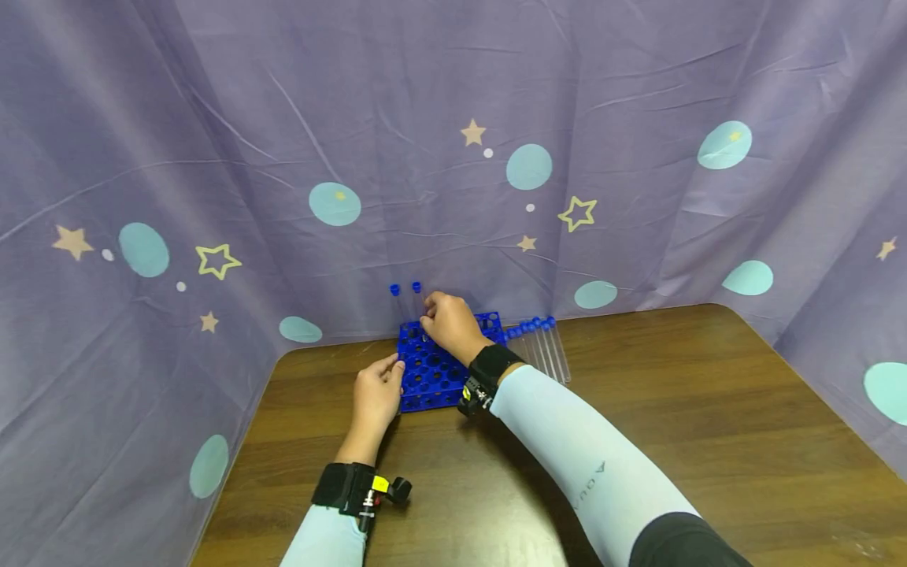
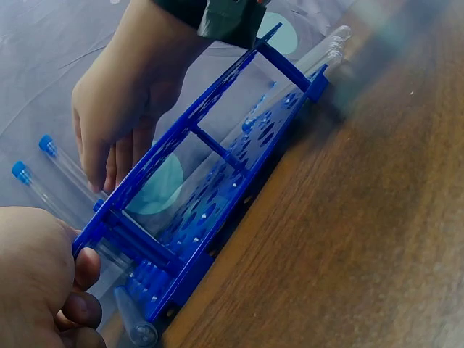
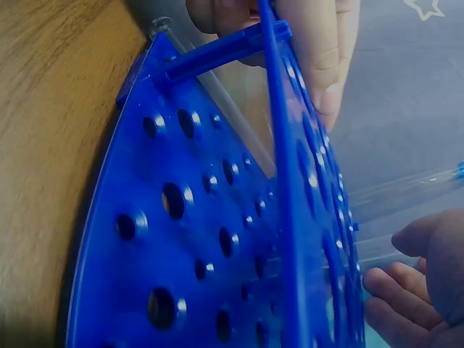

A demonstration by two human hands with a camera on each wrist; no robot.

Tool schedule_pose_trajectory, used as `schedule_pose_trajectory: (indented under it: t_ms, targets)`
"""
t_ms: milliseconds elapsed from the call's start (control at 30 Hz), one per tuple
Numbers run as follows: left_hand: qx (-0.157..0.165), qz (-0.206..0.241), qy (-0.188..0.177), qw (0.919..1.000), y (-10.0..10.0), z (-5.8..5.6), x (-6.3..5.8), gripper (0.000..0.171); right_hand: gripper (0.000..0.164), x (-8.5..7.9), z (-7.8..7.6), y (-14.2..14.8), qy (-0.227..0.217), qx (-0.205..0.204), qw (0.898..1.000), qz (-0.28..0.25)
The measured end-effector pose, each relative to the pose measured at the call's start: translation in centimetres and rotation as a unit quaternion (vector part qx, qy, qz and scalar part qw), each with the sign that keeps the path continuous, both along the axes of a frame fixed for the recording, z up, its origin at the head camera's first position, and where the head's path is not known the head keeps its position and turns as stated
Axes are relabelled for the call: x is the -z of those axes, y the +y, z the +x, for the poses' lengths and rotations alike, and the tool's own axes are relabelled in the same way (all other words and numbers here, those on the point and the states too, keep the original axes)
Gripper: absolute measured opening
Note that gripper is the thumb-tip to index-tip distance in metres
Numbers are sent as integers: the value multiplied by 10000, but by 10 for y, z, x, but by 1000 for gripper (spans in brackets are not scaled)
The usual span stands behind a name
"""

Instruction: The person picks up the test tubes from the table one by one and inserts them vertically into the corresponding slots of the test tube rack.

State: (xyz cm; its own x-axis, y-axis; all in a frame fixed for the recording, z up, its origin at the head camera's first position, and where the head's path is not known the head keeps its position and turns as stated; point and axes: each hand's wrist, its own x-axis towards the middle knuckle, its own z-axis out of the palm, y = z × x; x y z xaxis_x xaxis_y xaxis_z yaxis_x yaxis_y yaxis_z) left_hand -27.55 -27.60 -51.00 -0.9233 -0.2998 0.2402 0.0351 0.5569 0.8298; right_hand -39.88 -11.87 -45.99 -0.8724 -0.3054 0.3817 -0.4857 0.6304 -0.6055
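Blue, two-tiered, round-holed plastic rack [image 1: 429,372]: my left hand [image 1: 377,391] grips its edge, my right hand [image 1: 455,327] pinches a clear blue-capped tube [image 1: 419,300], more tubes [image 1: 549,354] right of both.

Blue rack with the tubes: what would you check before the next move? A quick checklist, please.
1. Rack steadied: ok, the left hand grips its left edge.
2. Two tubes rising from its top capped: ok, blue caps on both.
3. Right hand clear of them: not ok, its fingertips are right by one.
4. Those tubes fully seated below: cannot tell, their lower ends are unclear.
5. Loose tubes kept together: ok, side by side at the rack's right.
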Motion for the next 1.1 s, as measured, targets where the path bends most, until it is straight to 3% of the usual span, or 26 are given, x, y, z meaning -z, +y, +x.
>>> schedule_pose_trajectory:
  t_ms: [367, 800, 1100]
  targets:
    - [2, -108, -162, 9998, -4, 0, -1, 39, 29, -10, 12, 50, -155, -291, 9972, -670]
    - [81, -219, -50, 9997, -2, -3, 2, 38, 29, -10, 17, 129, 13, 414, 9921, -1184]
    - [36, -138, -75, 9999, -2, -3, 3, 37, 29, 6, 24, 167, -52, 822, 9919, -968]
